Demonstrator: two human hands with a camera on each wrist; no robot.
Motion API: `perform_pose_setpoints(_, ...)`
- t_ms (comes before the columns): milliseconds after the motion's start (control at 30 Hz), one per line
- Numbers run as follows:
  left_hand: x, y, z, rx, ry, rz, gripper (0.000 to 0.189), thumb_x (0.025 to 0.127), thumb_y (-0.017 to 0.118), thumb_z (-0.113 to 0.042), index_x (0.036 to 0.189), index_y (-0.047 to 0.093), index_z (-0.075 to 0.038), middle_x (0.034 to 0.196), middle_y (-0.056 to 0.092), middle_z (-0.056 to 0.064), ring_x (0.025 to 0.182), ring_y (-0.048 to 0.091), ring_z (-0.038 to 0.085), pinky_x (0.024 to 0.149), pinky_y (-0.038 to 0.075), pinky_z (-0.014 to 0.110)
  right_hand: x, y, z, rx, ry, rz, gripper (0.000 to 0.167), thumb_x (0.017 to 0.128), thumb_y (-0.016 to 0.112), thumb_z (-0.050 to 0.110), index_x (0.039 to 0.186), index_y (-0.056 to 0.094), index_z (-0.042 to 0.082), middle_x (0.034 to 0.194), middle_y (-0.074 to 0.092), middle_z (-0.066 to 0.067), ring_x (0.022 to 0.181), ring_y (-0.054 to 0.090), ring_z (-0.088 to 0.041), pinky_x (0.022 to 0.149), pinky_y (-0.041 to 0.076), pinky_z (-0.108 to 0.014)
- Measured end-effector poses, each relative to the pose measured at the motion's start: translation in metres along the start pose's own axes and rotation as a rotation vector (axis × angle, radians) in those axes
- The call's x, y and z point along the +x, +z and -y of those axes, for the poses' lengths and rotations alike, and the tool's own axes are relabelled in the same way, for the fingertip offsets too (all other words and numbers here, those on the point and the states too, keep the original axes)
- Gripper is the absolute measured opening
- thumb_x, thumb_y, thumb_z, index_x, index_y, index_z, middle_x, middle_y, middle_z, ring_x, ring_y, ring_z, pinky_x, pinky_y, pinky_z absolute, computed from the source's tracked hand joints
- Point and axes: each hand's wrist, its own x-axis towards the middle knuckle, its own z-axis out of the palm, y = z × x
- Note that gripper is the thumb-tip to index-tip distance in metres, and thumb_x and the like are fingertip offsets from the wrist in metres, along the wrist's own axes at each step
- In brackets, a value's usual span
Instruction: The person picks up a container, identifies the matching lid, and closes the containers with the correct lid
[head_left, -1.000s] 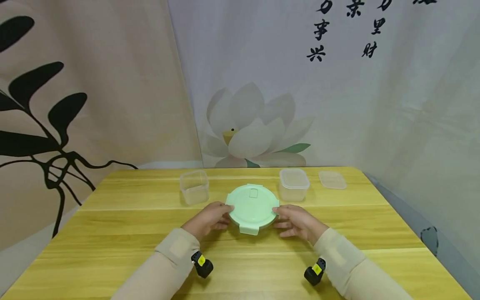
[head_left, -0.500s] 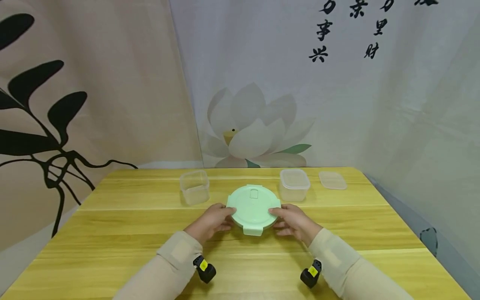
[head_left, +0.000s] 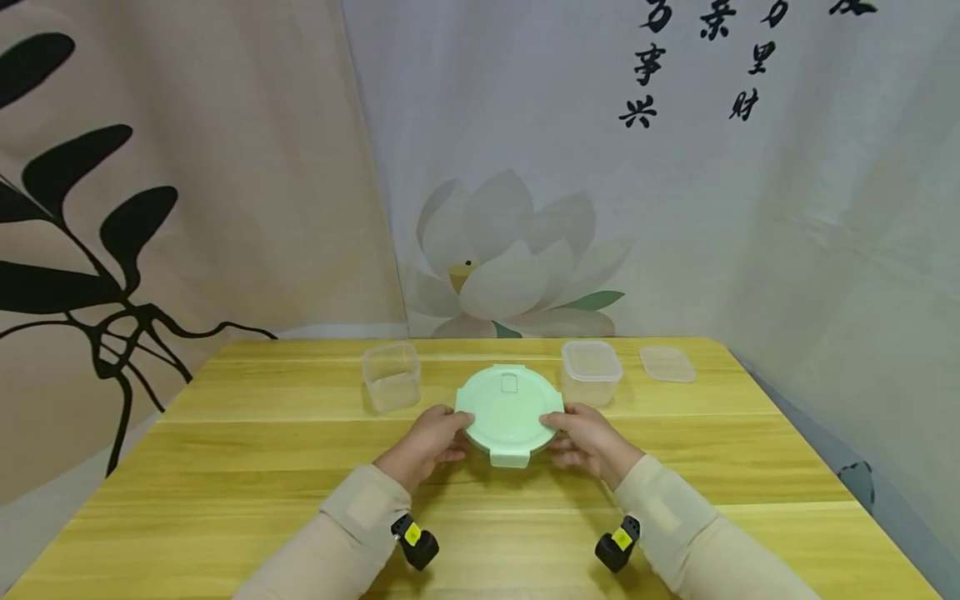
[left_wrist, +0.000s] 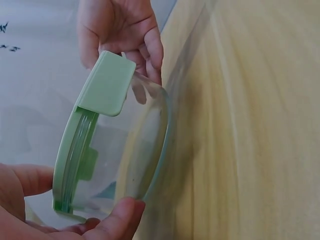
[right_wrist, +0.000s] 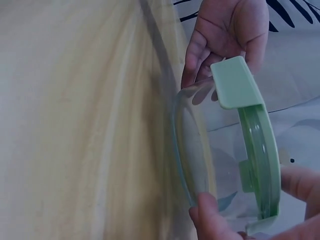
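Both hands (head_left: 423, 442) (head_left: 598, 444) hold a lidded bowl (head_left: 510, 408) — fingers (left_wrist: 121, 216) curled around — over a wooden table (head_left: 262, 458) (printed cloth (head_left: 525, 92) behind).

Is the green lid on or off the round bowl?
On: the green lid caps the glass bowl, as both wrist views show.

The right hand (right_wrist: 302, 231) grips the clear bowl (right_wrist: 225, 155) — thumb by the green lid (right_wrist: 270, 160), fingertip on the glass. Opposite, behind a clip (right_wrist: 235, 82), the left hand (right_wrist: 227, 27) holds it too — wooden table (right_wrist: 75, 125) alongside.
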Motion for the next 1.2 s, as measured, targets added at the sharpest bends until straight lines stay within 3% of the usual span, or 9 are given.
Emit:
perform_pose_setpoints(333, 0.002, -0.002, -0.011, -0.038, 0.003, -0.022, 0.028, 0.098, 0.051, -0.018, 0.113, 0.047, 0.004, 0.096, 0.047, 0.015, 0.083, 0.056, 0.026, 0.067, 0.054, 0.03, 0.003, 0.0, 0.013, 0.009, -0.009, -0.006, 0.054, 0.095, 0.058, 0.018, 0.138, 0.038, -0.007, 0.106, 0.054, -0.011, 0.081, 0.056, -0.02, 0.079, 0.056, -0.041)
perform_pose_setpoints(533, 0.005, -0.007, -0.018, -0.049, 0.002, -0.024, 0.027, 0.098, 0.052, -0.02, 0.112, 0.046, 0.002, 0.097, 0.046, 0.013, 0.084, 0.057, 0.025, 0.07, 0.056, 0.033, 0.013, 0.0, 0.023, -0.023, 0.001, -0.001, 0.051, 0.095, 0.057, 0.02, 0.137, 0.04, -0.005, 0.107, 0.054, -0.012, 0.086, 0.057, -0.022, 0.084, 0.055, -0.044)
perform_pose_setpoints(767, 0.012, -0.009, -0.024, -0.075, 0.0, -0.022, 0.026, 0.1, 0.05, -0.02, 0.113, 0.043, 0.001, 0.1, 0.044, 0.014, 0.085, 0.056, 0.026, 0.07, 0.054, 0.031, 0.023, 0.002, 0.032, 0.0, 0.019, 0.017, 0.049, 0.096, 0.054, 0.02, 0.137, 0.039, -0.002, 0.121, 0.046, -0.014, 0.09, 0.056, -0.023, 0.09, 0.052, -0.046)
perform_pose_setpoints(900, 0.018, -0.01, -0.025, -0.092, -0.003, -0.039, 0.021, 0.099, 0.051, -0.018, 0.108, 0.043, -0.001, 0.096, 0.044, 0.012, 0.078, 0.054, 0.022, 0.065, 0.053, 0.028, 0.029, 0.004, 0.036, 0.012, 0.029, 0.02, 0.046, 0.097, 0.054, 0.02, 0.135, 0.041, -0.002, 0.117, 0.046, -0.013, 0.094, 0.055, -0.026, 0.095, 0.048, -0.05)
perform_pose_setpoints(1033, 0.025, -0.009, -0.025, -0.104, -0.009, -0.056, 0.019, 0.098, 0.051, -0.017, 0.105, 0.043, -0.002, 0.093, 0.043, 0.011, 0.074, 0.053, 0.021, 0.064, 0.053, 0.028, 0.035, 0.007, 0.039, 0.021, 0.05, 0.003, 0.043, 0.096, 0.055, 0.021, 0.132, 0.043, 0.0, 0.112, 0.046, -0.011, 0.093, 0.053, -0.026, 0.09, 0.051, -0.046)
perform_pose_setpoints(1200, 0.033, -0.009, -0.026, -0.118, -0.026, -0.08, 0.017, 0.097, 0.051, -0.017, 0.103, 0.044, -0.003, 0.091, 0.043, 0.011, 0.073, 0.053, 0.021, 0.064, 0.054, 0.029, 0.044, 0.009, 0.041, 0.029, 0.078, -0.015, 0.046, 0.096, 0.056, 0.022, 0.134, 0.041, 0.001, 0.112, 0.046, -0.011, 0.094, 0.053, -0.026, 0.094, 0.049, -0.047)
